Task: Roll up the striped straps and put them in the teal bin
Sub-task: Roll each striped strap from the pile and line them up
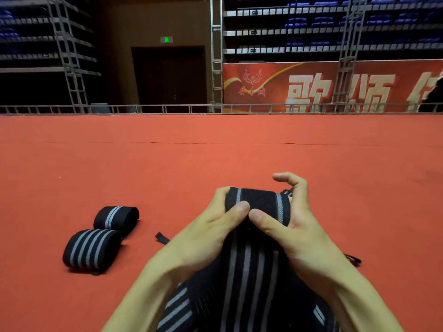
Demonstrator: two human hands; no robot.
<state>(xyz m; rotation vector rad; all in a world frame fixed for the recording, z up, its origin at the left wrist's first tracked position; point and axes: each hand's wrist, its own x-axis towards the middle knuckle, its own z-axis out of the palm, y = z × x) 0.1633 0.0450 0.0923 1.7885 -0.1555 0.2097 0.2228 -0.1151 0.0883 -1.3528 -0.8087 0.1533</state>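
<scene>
A black strap with grey stripes (247, 264) runs from the bottom of the view up to a partly rolled end (257, 200) held between both hands. My left hand (213, 228) grips the roll's left side, thumb pressed on its front. My right hand (287, 226) grips the right side, thumb beside the left thumb, index finger lifted. Two rolled striped straps lie on the red carpet to the left: one nearer (92, 250), one behind it (116, 218). No teal bin is in view.
Red carpet (215, 152) stretches ahead to a low metal rail (167, 109). A loose black strap tip (161, 237) lies left of my left wrist and another loop (353, 259) right of my right wrist. Truss towers, a red banner and blue seating stand beyond.
</scene>
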